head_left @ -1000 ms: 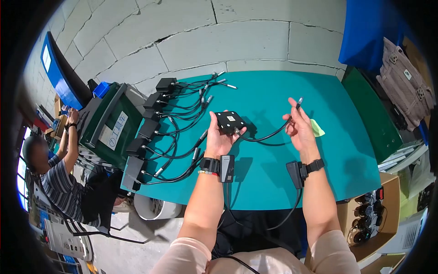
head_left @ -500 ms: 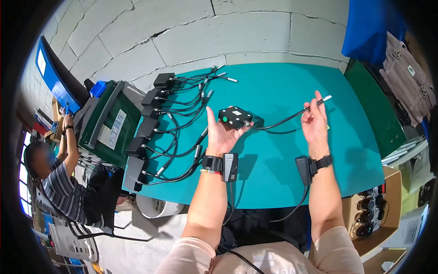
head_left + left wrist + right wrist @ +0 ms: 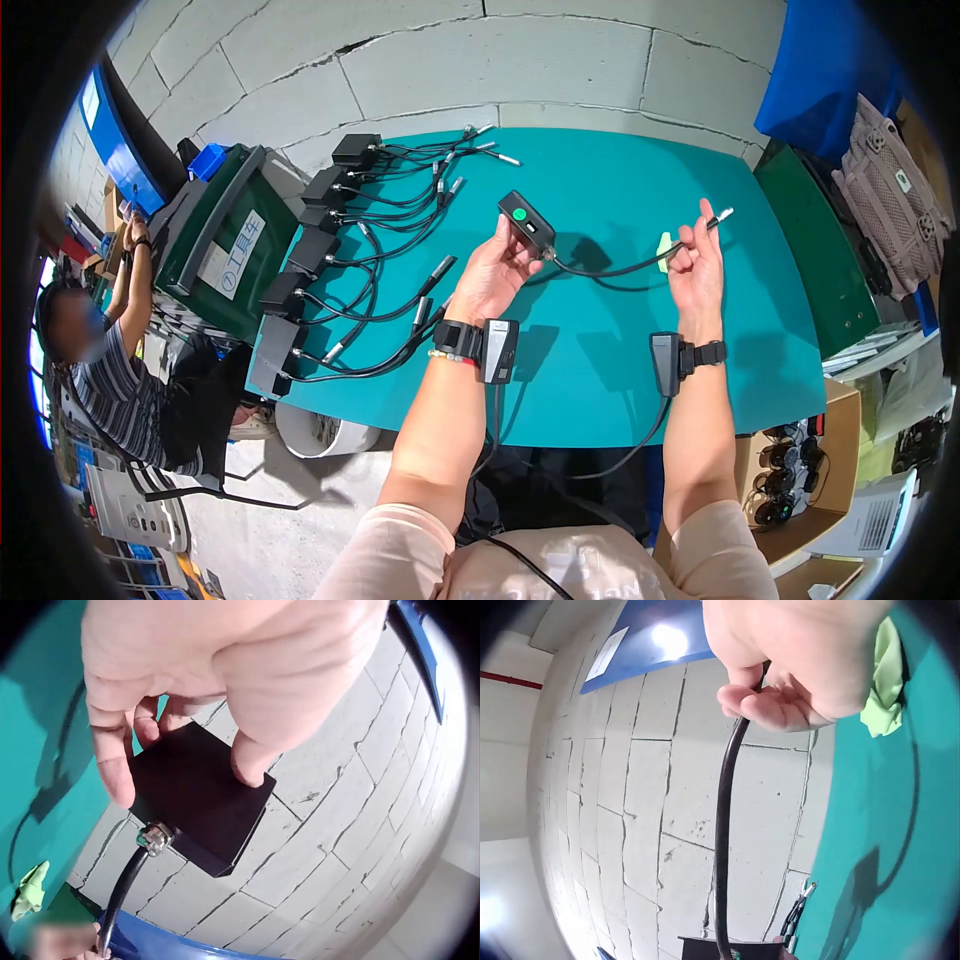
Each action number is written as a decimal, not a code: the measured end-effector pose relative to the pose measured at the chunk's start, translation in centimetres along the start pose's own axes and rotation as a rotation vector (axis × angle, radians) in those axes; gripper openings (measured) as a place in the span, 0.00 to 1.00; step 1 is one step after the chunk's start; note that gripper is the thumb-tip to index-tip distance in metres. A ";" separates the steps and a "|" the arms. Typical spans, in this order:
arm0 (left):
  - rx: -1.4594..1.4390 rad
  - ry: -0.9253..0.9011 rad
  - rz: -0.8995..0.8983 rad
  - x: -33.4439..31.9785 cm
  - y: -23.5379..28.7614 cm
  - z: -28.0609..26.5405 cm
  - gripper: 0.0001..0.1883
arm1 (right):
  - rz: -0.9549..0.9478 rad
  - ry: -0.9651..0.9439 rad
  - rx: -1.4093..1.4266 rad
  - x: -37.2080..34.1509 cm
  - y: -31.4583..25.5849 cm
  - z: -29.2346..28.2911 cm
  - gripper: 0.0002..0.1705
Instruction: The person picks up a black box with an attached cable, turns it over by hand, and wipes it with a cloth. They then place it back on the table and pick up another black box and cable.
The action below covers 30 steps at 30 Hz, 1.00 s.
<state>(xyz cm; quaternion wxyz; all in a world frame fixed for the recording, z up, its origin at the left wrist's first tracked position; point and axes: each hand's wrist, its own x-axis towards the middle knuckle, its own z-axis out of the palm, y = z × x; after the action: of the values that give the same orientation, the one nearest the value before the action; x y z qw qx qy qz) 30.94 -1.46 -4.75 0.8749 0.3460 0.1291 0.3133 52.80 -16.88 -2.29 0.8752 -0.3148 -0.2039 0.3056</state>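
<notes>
1. Black box (image 3: 525, 221) is raised over the middle of the green table (image 3: 600, 380), at the fingertips of the left hand (image 3: 492, 282), on the far side of its palm.
2. That hand grips it, thumb and fingers clamped on opposite edges; a narrow side with a green dot (image 3: 519, 215) shows uncovered.
3. It is tilted, this narrow side's long axis running from far left to near right.
4. At the box's near right corner, a metal fitting (image 3: 549, 254) joins it to a black cable (image 3: 600, 273).
5. The cable dips, then rises rightward to the right hand (image 3: 697, 275), whose thumb and fingers pinch it close to its free end.
6. Its silver tip (image 3: 726, 213) pokes out past those fingers, pointing right and far.
7. A light green cloth (image 3: 664, 253) lies just left of the right hand.
</notes>
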 end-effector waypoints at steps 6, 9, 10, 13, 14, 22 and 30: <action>0.338 0.151 0.143 -1.2 -0.2 2.8 0.25 | -0.092 -0.109 -0.612 -1.4 0.6 2.9 0.24; 0.362 0.132 0.123 -1.4 -0.2 3.7 0.25 | -0.036 -0.295 -0.743 -2.0 1.9 3.3 0.22; 0.410 0.142 0.161 -1.3 -0.3 3.8 0.26 | 0.086 -0.343 -0.779 -2.3 1.9 3.8 0.22; 0.483 0.150 0.216 -1.5 -0.1 4.6 0.27 | 0.172 -0.436 -0.736 -3.0 3.0 4.0 0.21; 0.508 0.149 0.234 -1.6 0.0 4.8 0.27 | 0.094 -0.472 -0.716 -3.0 3.6 3.7 0.22; 0.511 -0.039 0.247 -1.7 -0.4 4.6 0.25 | -0.023 -0.530 -0.807 -3.4 2.7 4.7 0.21; 0.508 -0.009 0.284 -1.2 -0.5 4.4 0.22 | -0.154 -0.367 -0.712 -3.4 3.5 5.0 0.17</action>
<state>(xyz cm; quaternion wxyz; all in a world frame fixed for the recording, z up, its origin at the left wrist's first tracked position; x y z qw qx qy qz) 32.16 -4.83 -1.88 0.7081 0.5702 0.1497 0.3886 46.16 -14.82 -1.61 0.6810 -0.5220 -0.4727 0.2007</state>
